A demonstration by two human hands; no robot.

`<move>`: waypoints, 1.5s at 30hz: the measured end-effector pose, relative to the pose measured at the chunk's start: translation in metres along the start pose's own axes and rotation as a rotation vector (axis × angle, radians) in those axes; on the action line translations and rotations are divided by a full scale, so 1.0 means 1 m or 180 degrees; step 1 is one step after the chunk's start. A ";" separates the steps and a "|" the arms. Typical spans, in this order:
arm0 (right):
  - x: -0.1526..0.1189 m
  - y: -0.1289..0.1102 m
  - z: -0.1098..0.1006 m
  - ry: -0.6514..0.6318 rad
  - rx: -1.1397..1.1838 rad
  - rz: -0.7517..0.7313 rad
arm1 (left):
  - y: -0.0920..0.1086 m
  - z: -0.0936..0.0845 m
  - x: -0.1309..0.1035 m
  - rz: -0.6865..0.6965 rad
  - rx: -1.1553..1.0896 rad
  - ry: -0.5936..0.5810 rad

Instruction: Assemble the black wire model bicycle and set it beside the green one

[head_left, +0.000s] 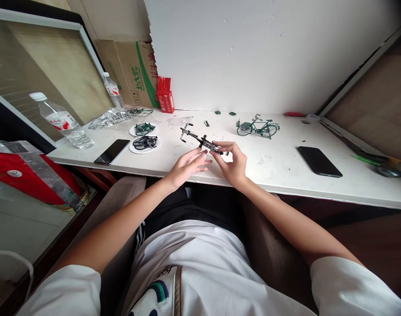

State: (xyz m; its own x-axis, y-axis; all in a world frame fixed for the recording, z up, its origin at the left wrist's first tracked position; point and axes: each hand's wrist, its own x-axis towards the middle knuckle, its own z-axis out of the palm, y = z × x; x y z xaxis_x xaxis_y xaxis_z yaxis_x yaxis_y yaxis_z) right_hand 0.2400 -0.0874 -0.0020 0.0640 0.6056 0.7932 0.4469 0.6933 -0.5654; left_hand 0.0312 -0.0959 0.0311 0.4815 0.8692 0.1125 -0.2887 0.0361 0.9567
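A black and silver model bicycle frame (200, 139) with handlebars at its far left end is held above the table, slanting toward me. My right hand (233, 162) pinches its near, rear end between thumb and fingers. Just left of it, my left hand (189, 166) has its fingers stretched out and apart; its fingertips are close to the frame's underside, and whether they touch it I cannot tell. Farther back on the right stands a green model bicycle (258, 127) on its wheels.
Two white plates hold green parts (144, 128) and black parts (145, 142). Phones lie at left (112, 152) and right (319, 161). Water bottles (63, 120), a red box (165, 95) and a cardboard box (131, 72) stand behind. Small green pieces (232, 113) lie near the wall.
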 end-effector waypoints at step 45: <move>0.008 0.041 -0.008 -0.1774 -0.1853 -0.0127 | -0.023 -0.083 0.041 0.0271 -0.0415 0.0980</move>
State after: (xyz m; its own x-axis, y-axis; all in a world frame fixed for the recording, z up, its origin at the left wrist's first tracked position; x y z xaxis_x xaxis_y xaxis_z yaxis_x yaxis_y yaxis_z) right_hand 0.2662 -0.0578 -0.0173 -0.3477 0.7970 0.4939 0.8424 0.4968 -0.2086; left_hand -0.0109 -0.0200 -0.0080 0.1844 0.9792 0.0850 -0.4301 0.0027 0.9028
